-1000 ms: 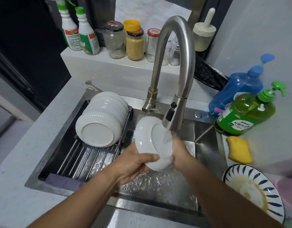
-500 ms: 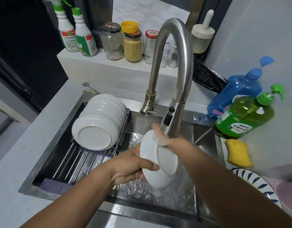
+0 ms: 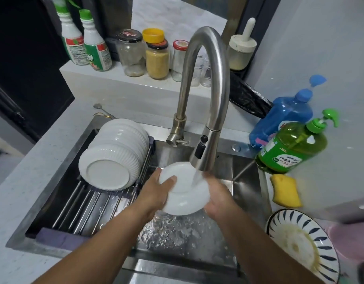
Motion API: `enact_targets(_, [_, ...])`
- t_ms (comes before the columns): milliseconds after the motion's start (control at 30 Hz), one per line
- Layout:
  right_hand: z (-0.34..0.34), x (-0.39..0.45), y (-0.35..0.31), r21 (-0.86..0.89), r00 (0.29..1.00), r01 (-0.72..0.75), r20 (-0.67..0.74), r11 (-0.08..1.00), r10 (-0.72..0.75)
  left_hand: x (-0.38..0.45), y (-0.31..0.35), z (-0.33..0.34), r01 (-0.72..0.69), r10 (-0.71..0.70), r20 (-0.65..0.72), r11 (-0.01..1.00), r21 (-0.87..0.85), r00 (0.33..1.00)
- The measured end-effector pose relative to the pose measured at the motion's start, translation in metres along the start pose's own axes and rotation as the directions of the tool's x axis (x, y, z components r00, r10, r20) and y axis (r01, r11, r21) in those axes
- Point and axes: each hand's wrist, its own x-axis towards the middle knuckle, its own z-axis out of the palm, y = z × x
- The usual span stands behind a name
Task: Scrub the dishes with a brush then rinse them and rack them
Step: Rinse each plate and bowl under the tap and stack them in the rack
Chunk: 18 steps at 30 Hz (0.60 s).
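Observation:
A white bowl (image 3: pixel 185 193) is held bottom-up under the running faucet (image 3: pixel 205 103), and water hits its base. My left hand (image 3: pixel 156 193) grips its left rim, thumb on top. My right hand (image 3: pixel 218 197) holds the right side with curled fingers. Several white ribbed bowls (image 3: pixel 115 154) lie stacked on their side on the metal rack (image 3: pixel 82 203) across the left of the sink (image 3: pixel 248 181). A dirty blue-patterned plate (image 3: pixel 300 242) sits on the counter at the right. No brush is in view.
A yellow sponge (image 3: pixel 285 191), a green soap bottle (image 3: pixel 293 148) and a blue bottle (image 3: pixel 283 117) stand right of the sink. Jars and spray bottles (image 3: pixel 86 42) line the back ledge. A pink object (image 3: pixel 353 242) lies at the far right.
The bowl has been turned from on edge to bottom-up under the stream. My right hand moved from its upper rim down to its right side.

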Motion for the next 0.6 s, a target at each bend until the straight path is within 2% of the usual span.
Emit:
enact_targets(33, [0.002,0.001,0.004,0.016,0.997,0.038,-0.065,0.999,-0.037,0.003,-0.002,0.006,-0.088,0.101,-0.031,0.954,0.286,0.994])
enact_targets(67, [0.009,-0.007,0.004,0.007,0.992,0.065,-0.108,0.998,-0.064,0.004,-0.002,0.011,-0.157,0.178,0.009,0.844,0.513,0.984])
enact_targets(100, [0.013,-0.015,0.002,-0.001,0.989,0.069,-0.133,0.998,-0.068,0.004,-0.001,0.016,-0.220,0.227,0.070,0.747,0.627,0.971])
enact_targets(167, [0.016,-0.021,-0.002,-0.022,0.977,0.064,-0.201,0.998,-0.067,0.001,0.003,0.028,-0.348,0.279,0.215,0.640,0.685,0.936])
enact_targets(233, [0.016,-0.022,-0.005,-0.019,0.970,0.062,-0.234,0.998,-0.065,-0.009,0.010,0.038,-0.479,0.361,0.320,0.573,0.666,0.876])
enact_targets(333, [0.015,-0.025,-0.008,0.064,0.964,0.090,-0.256,0.994,-0.071,-0.023,0.018,0.043,-0.586,0.464,0.372,0.513,0.628,0.804])
enact_targets(400, [0.016,-0.025,-0.006,0.051,0.956,0.122,-0.276,0.991,-0.103,-0.022,0.016,0.037,-0.584,0.490,0.336,0.547,0.600,0.804])
enact_targets(467, [0.017,-0.027,-0.004,0.042,0.946,0.160,-0.290,0.986,-0.141,-0.013,0.016,0.027,-0.501,0.441,0.251,0.660,0.559,0.862])
enact_targets(533, [0.018,-0.030,-0.003,0.062,0.942,0.209,-0.280,0.976,-0.184,-0.003,0.024,0.021,-0.341,0.307,0.148,0.832,0.438,0.940])
enact_targets(600, [0.020,-0.033,-0.003,0.078,0.939,0.238,-0.272,0.968,-0.209,0.007,0.029,0.020,-0.132,0.134,0.008,0.962,0.240,0.991])
